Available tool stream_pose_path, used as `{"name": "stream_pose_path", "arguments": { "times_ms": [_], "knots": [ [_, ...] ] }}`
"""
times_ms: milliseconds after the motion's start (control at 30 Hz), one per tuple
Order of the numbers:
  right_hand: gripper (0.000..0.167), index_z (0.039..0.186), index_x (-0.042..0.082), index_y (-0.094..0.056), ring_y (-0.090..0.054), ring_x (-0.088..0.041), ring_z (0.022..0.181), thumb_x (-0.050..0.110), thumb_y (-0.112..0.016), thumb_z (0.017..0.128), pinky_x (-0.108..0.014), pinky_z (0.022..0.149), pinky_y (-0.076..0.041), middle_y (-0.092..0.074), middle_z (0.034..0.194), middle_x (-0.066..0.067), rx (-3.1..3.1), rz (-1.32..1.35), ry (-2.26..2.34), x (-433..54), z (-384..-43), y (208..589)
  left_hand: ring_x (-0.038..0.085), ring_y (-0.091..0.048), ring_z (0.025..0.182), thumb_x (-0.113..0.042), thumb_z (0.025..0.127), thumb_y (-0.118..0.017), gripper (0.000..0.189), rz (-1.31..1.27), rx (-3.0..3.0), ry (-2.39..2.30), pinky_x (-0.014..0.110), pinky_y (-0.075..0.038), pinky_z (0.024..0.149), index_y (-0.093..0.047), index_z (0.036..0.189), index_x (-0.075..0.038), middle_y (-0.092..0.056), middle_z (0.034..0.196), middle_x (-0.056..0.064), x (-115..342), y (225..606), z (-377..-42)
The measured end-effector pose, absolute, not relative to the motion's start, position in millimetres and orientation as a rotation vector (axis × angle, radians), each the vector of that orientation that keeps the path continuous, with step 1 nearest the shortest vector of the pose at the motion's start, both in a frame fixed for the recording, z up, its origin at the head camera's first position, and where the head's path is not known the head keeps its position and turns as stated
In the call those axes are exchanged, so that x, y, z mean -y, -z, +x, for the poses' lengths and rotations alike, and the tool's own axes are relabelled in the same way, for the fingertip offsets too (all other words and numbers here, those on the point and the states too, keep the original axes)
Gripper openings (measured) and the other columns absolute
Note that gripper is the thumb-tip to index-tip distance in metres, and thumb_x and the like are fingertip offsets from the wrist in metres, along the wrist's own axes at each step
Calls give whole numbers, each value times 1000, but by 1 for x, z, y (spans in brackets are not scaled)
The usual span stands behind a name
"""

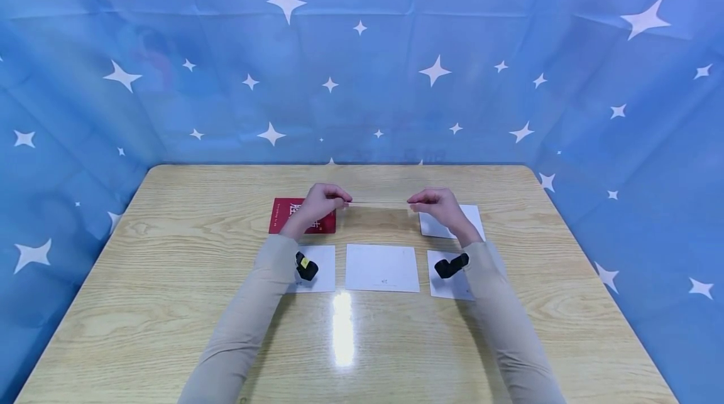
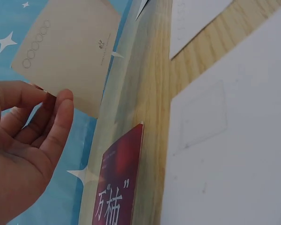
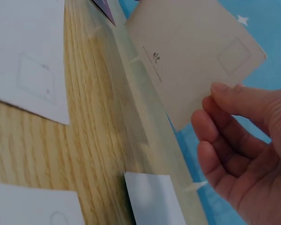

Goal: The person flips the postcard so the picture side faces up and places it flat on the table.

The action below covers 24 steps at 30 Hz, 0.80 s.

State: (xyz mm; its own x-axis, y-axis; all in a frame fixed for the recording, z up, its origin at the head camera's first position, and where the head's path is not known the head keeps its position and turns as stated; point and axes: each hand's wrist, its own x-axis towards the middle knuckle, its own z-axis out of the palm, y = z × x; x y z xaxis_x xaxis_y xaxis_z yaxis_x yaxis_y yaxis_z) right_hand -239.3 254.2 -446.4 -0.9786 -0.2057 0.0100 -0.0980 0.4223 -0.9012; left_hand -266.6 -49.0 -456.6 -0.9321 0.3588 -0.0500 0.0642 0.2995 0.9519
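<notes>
A postcard is held up off the table between both hands, almost edge-on in the head view. My left hand pinches one end of it between thumb and fingers. At the opposite end, my right hand pinches it the same way. The side facing the wrist cameras is plain, with a row of small circles, a tiny print and a stamp box. Beneath the left hand lies a red card with white characters, partly covered by that hand. Under the right hand is a white card.
A row of white cards lies nearer on the wooden table: a left card, a middle card and a right card. Forearms partly cover the outer ones. A blue star-patterned curtain hangs behind the table.
</notes>
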Motion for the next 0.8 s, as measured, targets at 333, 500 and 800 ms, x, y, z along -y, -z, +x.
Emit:
{"name": "stream_pose_path", "arguments": {
  "times_ms": [333,500,800],
  "knots": [
    [26,113,-6,-63,-59,-14,86,9,-59,92,-40,86,-46,-67,97,-9,-2449,-176,1616,-255,-237,451,20,-59,91,-11,86,-68,26,338,-2373,-1617,27,-51,77,-68,112,-10,-60,112,6,48,461,-262],
    [41,124,-3,-58,-55,-13,80,9,-67,86,-29,74,-49,-62,90,-5,-2454,-236,1578,-255,-238,455,20,-58,90,-9,85,-68,37,330,-2376,-1574,27,-51,75,-63,121,-8,-54,118,9,48,463,-260],
    [51,131,-4,-50,-55,-17,79,7,-68,85,-28,67,-49,-62,92,-13,-2483,-266,1407,-253,-240,462,20,-59,87,-3,85,-66,42,370,-2349,-1533,26,-51,71,-57,126,-1,-54,114,13,44,468,-260]
  ]
}}
